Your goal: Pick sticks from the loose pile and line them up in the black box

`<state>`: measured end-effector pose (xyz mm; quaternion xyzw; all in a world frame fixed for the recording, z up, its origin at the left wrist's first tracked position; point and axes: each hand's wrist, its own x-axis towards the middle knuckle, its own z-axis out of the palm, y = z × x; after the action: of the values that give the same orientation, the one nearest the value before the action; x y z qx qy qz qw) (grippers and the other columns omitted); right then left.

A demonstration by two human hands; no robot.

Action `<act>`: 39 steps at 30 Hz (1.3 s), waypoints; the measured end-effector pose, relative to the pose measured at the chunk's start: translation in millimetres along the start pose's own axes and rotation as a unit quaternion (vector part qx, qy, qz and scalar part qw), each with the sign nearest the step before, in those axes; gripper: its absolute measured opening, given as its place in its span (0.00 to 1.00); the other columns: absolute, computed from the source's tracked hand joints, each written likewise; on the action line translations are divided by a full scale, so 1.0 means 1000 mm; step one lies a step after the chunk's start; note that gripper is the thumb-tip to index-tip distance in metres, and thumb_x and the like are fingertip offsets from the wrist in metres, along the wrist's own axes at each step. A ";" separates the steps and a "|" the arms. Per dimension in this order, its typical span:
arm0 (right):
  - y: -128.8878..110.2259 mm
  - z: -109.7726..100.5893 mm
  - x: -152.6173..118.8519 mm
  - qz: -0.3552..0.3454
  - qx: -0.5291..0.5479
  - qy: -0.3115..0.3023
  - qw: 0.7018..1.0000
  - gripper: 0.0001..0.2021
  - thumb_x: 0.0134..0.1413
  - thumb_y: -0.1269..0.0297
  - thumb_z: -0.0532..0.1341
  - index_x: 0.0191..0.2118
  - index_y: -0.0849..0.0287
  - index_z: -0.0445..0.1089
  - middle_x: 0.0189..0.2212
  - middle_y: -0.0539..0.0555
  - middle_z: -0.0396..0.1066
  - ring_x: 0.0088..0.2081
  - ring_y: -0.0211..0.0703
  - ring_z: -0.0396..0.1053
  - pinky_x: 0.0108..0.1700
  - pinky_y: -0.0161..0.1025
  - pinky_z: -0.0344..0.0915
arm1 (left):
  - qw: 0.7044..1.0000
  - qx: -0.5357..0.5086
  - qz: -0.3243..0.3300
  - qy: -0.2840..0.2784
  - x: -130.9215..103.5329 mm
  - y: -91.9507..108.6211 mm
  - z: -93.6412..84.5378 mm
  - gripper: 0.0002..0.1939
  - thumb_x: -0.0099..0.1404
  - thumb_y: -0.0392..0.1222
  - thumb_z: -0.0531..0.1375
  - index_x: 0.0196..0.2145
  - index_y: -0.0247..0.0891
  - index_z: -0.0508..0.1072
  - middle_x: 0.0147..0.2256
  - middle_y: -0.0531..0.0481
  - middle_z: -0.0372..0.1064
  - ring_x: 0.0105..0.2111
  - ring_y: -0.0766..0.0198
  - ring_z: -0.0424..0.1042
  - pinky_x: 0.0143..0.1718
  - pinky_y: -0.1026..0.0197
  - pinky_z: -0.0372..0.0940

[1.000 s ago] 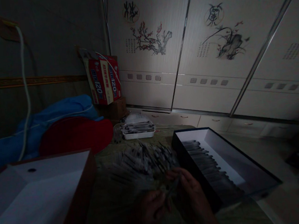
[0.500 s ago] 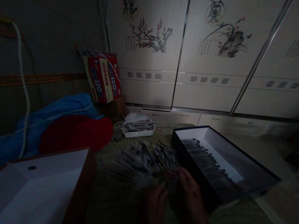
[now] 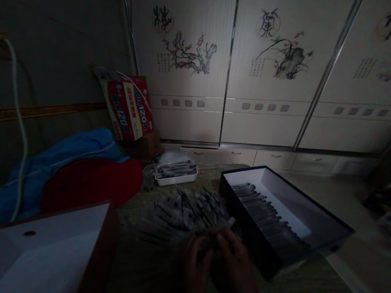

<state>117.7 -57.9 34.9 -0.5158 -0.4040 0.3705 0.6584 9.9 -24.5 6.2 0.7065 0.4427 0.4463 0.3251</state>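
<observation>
Both hands have drawn closer together at the lower centre since earlier. Head view: left hand [image 3: 194, 270] and right hand [image 3: 236, 263] pinch one slim packet [image 3: 221, 230] between them, at the near edge of the packet pile [image 3: 184, 210], left of the black box [image 3: 279, 212].

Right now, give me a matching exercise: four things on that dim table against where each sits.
Things:
1. long black cardboard box
2. small white plastic tray
3. round red lid
4. loose heap of thin dark sticks

Places:
A. far left, beside blue cloth
B. just beyond both hands
C. right of the hands
D. far middle, past the heap

Pairs: 1-C, 2-D, 3-A, 4-B
</observation>
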 end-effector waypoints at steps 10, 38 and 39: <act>-0.105 -0.118 0.063 -0.347 -0.491 0.107 0.792 0.12 0.58 0.61 0.52 0.42 0.60 0.68 0.40 0.59 0.68 0.44 0.47 0.65 0.45 0.41 0.62 | 0.989 0.017 -0.053 0.137 0.009 -0.008 -0.006 0.15 0.59 0.50 0.53 0.36 0.39 0.74 0.35 0.44 0.75 0.36 0.56 0.74 0.38 0.55 0.69; -0.079 -0.108 0.062 -0.298 -0.535 -0.011 0.791 0.13 0.59 0.62 0.50 0.42 0.60 0.68 0.37 0.57 0.72 0.38 0.43 0.70 0.39 0.37 0.63 | 0.968 -0.052 -0.090 0.227 0.015 -0.007 -0.032 0.19 0.60 0.53 0.51 0.37 0.37 0.72 0.18 0.55 0.65 0.18 0.63 0.66 0.20 0.64 0.63; -0.076 -0.096 0.048 -0.301 -0.505 -0.025 0.808 0.12 0.59 0.62 0.51 0.41 0.59 0.69 0.37 0.56 0.73 0.38 0.43 0.70 0.40 0.36 0.63 | 0.967 -0.057 -0.089 0.230 0.015 -0.008 -0.034 0.19 0.60 0.53 0.51 0.38 0.37 0.72 0.18 0.55 0.64 0.18 0.63 0.66 0.21 0.64 0.63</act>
<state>229.9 -65.1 103.3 -0.6185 -0.6855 -0.0904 0.3732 -20.4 -5.1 17.9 0.5229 0.5406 0.5904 0.2926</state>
